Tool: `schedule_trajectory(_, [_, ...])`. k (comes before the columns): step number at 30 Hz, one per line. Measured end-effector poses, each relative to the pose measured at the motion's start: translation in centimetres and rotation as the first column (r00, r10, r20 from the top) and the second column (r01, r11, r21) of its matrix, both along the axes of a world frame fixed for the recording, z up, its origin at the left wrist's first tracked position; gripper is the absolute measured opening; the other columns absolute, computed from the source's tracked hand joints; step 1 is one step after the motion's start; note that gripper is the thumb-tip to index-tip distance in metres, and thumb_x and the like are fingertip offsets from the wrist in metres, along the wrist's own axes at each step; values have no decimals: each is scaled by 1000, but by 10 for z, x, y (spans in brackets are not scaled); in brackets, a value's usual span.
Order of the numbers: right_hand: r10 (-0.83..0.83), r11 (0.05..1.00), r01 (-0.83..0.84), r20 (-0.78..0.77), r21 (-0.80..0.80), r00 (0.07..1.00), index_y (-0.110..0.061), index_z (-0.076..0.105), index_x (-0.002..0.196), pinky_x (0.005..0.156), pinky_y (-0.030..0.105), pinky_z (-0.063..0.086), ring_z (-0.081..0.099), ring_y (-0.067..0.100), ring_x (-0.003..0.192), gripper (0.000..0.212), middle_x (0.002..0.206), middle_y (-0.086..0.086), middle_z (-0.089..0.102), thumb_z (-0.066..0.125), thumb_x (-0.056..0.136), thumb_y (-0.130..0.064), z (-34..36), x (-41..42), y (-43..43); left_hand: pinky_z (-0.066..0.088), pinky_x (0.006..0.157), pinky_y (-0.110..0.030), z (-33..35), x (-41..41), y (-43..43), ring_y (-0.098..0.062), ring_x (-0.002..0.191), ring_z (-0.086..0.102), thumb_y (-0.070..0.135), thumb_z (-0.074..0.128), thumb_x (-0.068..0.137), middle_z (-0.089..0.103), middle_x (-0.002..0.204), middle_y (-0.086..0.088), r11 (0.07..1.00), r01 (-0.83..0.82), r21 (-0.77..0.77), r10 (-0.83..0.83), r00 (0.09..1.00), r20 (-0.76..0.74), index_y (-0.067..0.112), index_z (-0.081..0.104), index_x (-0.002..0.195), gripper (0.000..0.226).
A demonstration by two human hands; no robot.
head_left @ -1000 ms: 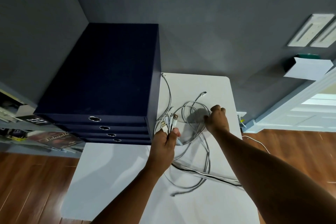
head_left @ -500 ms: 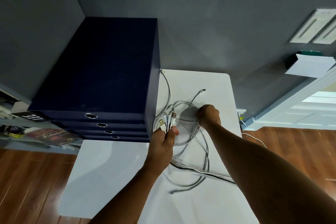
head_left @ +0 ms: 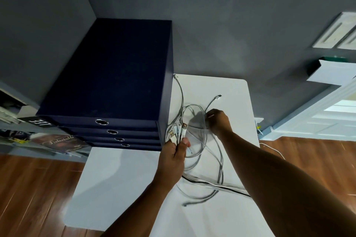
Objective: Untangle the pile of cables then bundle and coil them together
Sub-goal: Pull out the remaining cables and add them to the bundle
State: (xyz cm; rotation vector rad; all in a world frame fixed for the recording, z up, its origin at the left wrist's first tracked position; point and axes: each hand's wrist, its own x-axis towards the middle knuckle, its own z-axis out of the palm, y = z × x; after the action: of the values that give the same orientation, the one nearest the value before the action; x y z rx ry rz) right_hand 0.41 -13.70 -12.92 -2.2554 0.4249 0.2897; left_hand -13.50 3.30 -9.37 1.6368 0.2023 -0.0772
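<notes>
Several thin grey and white cables (head_left: 210,161) lie in loose overlapping loops on a white table (head_left: 119,183). My left hand (head_left: 173,158) grips a bunch of their USB plug ends (head_left: 178,131), which fan upward out of the fist. My right hand (head_left: 218,121) is further back on the pile, fingers pinched on a cable strand near the top of the loops. One free plug (head_left: 218,97) points toward the wall, another cable end (head_left: 175,76) lies by the binders, and a third end (head_left: 185,205) lies near me.
A stack of dark blue binders (head_left: 115,75) stands on the table's left side, right against the cables. A black and white cable pair (head_left: 221,187) runs off the table's right edge. Grey wall behind, wooden floor around, shelves with books (head_left: 54,142) at left.
My right hand has slid left and toward me across the loops, closing its fingers on a strand. My left hand keeps its hold on the plug ends. The view has shifted slightly.
</notes>
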Motion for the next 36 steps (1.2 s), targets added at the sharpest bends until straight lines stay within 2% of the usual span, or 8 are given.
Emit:
schedule_trajectory(5, [-63,993,58,-45,-106,997,-5,59,114,82,33,46,58,36,110,26,116,15,63,60,91,-17,-2,2,3,25,51,-23,-5,0,1,-5,45,29,50,52,94,33,51,12,999,-14,-30,14,1000,-11,23,62,76,34])
schedule_trajectory(9, [-181,982,186,148,-16,972,-1,62,115,91,35,46,58,36,111,28,118,18,65,54,89,-7,12,8,0,26,49,-22,-2,1,1,-4,45,28,50,50,97,32,50,12,999,-19,-48,19,1000,0,3,57,81,50])
schedule_trajectory(12, [-320,934,261,243,245,916,-14,63,104,81,38,49,62,32,88,18,93,6,67,51,93,-22,38,21,-6,26,47,-21,5,5,-3,-4,45,28,46,49,100,33,50,10,998,-17,-62,18,1000,9,18,61,77,38])
schedule_trajectory(15, [-352,866,197,282,459,893,-24,57,84,56,32,40,44,20,56,14,63,-3,49,49,91,-33,69,26,-11,24,46,-22,16,12,-9,-8,46,25,34,48,104,29,52,8,994,-31,-107,31,1000,-5,21,62,73,36])
schedule_trajectory(19, [-239,838,-14,391,545,889,-15,58,79,43,21,25,29,14,46,20,54,-1,36,49,96,-17,98,-2,-6,23,42,-21,30,20,-18,-9,44,25,31,47,104,29,51,4,967,-100,-233,93,995,-43,7,60,80,36])
schedule_trajectory(23, [-87,882,-163,490,443,867,-17,62,78,54,28,33,40,12,53,16,54,-11,46,55,91,-23,88,-52,-2,23,43,-22,39,28,-26,-8,44,29,36,48,104,38,52,5,940,-150,-306,115,985,-131,8,59,81,39])
schedule_trajectory(32, [316,886,-426,434,185,844,-14,62,85,65,20,38,48,4,63,15,66,-18,55,55,98,-12,77,-136,0,28,41,-21,49,38,-37,-8,41,34,43,47,104,36,54,7,935,-153,-320,107,982,-158,13,69,85,41])
schedule_trajectory(36, [391,880,-461,373,119,841,-17,64,85,71,31,45,53,14,68,13,74,-4,62,57,96,-16,74,-147,-10,35,43,-23,55,34,-37,-10,46,44,50,49,101,49,59,3,965,-158,-208,120,976,-183,17,61,80,41])
